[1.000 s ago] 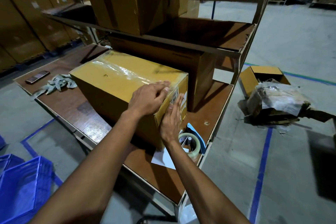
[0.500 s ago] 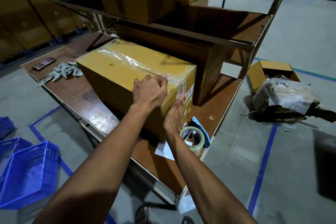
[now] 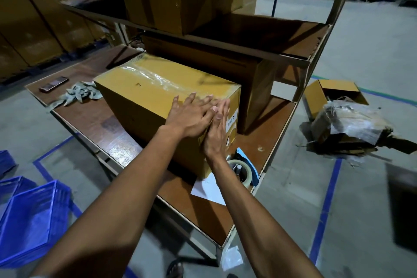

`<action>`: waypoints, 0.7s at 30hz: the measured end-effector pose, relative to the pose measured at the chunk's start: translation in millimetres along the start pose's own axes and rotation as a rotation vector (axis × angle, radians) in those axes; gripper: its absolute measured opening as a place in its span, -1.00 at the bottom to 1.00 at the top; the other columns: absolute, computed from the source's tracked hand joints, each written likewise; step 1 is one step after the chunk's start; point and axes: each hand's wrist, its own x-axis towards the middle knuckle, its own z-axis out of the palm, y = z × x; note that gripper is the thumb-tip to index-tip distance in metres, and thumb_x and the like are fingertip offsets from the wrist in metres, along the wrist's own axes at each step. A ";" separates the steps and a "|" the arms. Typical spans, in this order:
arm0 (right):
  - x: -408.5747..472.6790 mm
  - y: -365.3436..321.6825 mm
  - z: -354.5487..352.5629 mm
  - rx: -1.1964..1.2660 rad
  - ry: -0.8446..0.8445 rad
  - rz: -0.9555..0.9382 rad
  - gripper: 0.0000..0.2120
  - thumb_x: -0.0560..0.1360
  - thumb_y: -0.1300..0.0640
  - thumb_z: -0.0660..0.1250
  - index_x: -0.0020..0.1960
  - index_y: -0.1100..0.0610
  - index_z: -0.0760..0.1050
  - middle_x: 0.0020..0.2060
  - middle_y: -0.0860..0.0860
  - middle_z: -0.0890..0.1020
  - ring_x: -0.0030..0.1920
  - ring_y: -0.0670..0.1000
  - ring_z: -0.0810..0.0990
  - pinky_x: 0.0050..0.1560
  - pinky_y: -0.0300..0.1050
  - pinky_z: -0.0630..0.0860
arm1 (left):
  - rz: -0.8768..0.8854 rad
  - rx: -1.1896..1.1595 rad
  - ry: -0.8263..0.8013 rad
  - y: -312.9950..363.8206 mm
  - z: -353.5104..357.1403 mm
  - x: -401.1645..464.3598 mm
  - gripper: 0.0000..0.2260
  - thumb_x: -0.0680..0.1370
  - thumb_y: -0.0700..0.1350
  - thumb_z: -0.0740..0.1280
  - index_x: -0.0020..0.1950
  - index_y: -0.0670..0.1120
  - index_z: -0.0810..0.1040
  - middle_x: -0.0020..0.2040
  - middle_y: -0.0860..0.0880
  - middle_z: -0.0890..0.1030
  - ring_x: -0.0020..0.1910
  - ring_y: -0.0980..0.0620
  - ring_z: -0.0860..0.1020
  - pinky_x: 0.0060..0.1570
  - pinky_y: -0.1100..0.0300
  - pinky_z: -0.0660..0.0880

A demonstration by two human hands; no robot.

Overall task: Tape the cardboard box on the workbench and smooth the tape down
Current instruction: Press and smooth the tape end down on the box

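A closed yellow cardboard box (image 3: 144, 95) lies on the brown workbench (image 3: 94, 117). A shiny strip of clear tape (image 3: 158, 78) runs along its top seam toward the near end. My left hand (image 3: 191, 115) lies flat, fingers spread, on the top of the box at its near edge. My right hand (image 3: 217, 133) presses flat against the box's near end face, fingers pointing up and touching the left hand's fingertips. A roll of clear tape in a blue dispenser (image 3: 240, 169) rests on the bench just below my right wrist.
A white sheet of paper (image 3: 208, 189) lies by the dispenser. Grey gloves (image 3: 77, 93) and a phone (image 3: 53, 84) sit at the bench's far left. A darker carton (image 3: 255, 95) stands behind the box under a shelf (image 3: 282, 36). Blue crates (image 3: 31, 221) stand on the floor at left.
My left hand has opened from a curled grip to lie flat on the box top. My right hand has slid up the end face to meet it.
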 end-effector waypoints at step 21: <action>-24.7 16.5 -63.5 0.100 -0.100 0.431 -0.28 0.69 -0.38 -0.15 0.65 -0.02 0.32 0.64 0.03 0.34 0.64 0.12 0.28 0.64 0.19 0.20 | -0.344 -0.377 0.436 12.9 8.3 -26.5 -0.54 0.76 0.11 0.08 0.55 -0.10 0.48 0.53 -0.11 0.52 0.57 -0.09 0.39 0.61 -0.20 0.18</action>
